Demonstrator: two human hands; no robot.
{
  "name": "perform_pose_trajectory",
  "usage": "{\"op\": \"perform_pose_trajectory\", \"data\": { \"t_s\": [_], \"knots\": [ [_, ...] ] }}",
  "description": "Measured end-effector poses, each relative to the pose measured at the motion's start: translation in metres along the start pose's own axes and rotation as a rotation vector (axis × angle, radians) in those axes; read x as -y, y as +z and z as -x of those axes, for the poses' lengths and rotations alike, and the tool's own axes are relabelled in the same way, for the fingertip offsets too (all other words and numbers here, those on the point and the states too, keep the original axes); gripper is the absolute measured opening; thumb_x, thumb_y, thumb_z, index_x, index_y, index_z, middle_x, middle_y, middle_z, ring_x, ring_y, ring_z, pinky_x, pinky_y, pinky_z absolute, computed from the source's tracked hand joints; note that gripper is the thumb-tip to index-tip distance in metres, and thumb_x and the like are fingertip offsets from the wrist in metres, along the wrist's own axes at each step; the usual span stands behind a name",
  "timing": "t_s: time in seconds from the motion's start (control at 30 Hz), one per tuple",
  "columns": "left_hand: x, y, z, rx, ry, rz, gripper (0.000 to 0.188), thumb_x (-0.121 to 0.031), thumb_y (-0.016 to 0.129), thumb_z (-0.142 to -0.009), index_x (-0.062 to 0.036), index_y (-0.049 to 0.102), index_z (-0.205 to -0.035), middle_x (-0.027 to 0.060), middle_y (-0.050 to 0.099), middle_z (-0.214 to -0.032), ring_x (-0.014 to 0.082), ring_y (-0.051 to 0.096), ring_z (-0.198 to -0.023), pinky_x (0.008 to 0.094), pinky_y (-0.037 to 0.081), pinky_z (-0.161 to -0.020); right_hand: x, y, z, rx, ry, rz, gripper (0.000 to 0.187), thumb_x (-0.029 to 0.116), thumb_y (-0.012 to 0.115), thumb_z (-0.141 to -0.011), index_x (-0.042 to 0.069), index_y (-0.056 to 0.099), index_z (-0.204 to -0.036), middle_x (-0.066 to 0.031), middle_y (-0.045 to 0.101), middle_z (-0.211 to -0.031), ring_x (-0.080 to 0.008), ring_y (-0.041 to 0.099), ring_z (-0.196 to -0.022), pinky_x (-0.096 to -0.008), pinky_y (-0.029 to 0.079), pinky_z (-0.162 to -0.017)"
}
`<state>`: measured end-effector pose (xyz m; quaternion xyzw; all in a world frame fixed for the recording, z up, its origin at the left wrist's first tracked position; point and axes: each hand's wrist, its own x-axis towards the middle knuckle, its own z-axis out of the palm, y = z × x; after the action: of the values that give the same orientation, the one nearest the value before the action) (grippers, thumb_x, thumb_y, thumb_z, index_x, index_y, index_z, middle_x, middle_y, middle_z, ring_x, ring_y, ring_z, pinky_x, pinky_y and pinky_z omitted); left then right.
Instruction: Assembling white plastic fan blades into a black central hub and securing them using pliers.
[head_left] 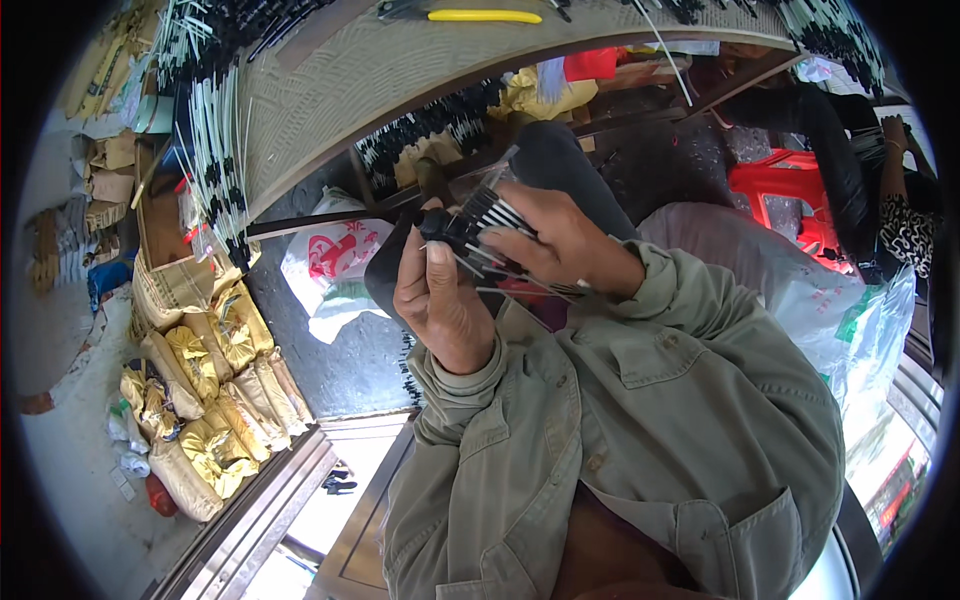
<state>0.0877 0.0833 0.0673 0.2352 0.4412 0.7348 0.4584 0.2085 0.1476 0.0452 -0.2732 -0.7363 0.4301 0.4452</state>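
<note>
Black-tipped white sticks (492, 222) (a bundle, seemingly) gripped by both hands (445, 300).

A white plastic bag (335, 262) with red and green print lies on the grey floor just left of the person's knee. Gold foil packets (215, 395) are stacked in rows at the lower left, beside tan paper-wrapped bundles (180, 478). At the right edge a large translucent white bag (800, 290) with faint print leans against a red plastic stool (780, 185).
</note>
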Motion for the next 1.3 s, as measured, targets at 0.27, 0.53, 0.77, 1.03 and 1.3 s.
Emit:
{"op": "perform_pose_trajectory", "data": {
  "t_s": [0.27,0.53,0.77,1.03,1.3],
  "knots": [
    [-0.004,-0.021,-0.009,0.202,-0.113,0.016,0.038,-0.013,0.053,-0.088,0.009,0.047,-0.118,0.0148,0.059,-0.104,0.017,0.057,-0.091,0.0287,0.046,-0.082,0.012,-0.002,-0.003,0.139,0.434,-0.697,0.027,0.017,0.057,-0.085,0.0,0.048,-0.104,-0.002,0.053,-0.081,-0.0082,0.049,-0.071,-0.0236,0.041,-0.061],
    [-0.007,-0.014,-0.007,0.251,-0.016,-0.177,0.036,-0.01,0.055,-0.085,0.0101,0.051,-0.114,0.0129,0.055,-0.104,0.0168,0.053,-0.095,0.0277,0.039,-0.087,0.004,-0.008,-0.006,0.21,0.234,-0.604,0.029,0.019,0.059,-0.084,0.003,0.047,-0.106,0.0002,0.049,-0.092,-0.0054,0.046,-0.085,-0.0218,0.038,-0.072],
    [-0.006,-0.014,-0.006,0.303,0.078,-0.26,0.033,-0.01,0.055,-0.084,0.0095,0.053,-0.112,0.0121,0.054,-0.101,0.0161,0.051,-0.093,0.0271,0.038,-0.085,0.008,-0.016,-0.004,0.218,0.343,-0.778,0.035,0.023,0.062,-0.081,0.004,0.046,-0.105,-0.0013,0.045,-0.094,-0.0076,0.043,-0.084,-0.0226,0.035,-0.073],
    [-0.007,-0.012,-0.001,0.271,0.094,-0.255,0.037,-0.015,0.057,-0.084,0.0102,0.053,-0.11,0.0118,0.052,-0.101,0.0166,0.052,-0.092,0.0274,0.039,-0.083,0.012,-0.015,-0.002,0.252,0.419,-0.939,0.033,0.024,0.061,-0.082,0.004,0.047,-0.104,-0.0013,0.044,-0.098,-0.0084,0.042,-0.091,-0.0233,0.035,-0.076],
    [-0.007,-0.029,0.002,0.3,0.01,-0.134,0.041,-0.019,0.058,-0.084,0.0099,0.052,-0.111,0.0146,0.05,-0.108,0.0187,0.052,-0.094,0.0293,0.04,-0.085,0.006,-0.012,0.005,0.209,0.176,-0.485,0.022,0.019,0.061,-0.084,0.001,0.053,-0.095,-0.002,0.053,-0.077,-0.0084,0.047,-0.071,-0.025,0.038,-0.061]
  ]
}}
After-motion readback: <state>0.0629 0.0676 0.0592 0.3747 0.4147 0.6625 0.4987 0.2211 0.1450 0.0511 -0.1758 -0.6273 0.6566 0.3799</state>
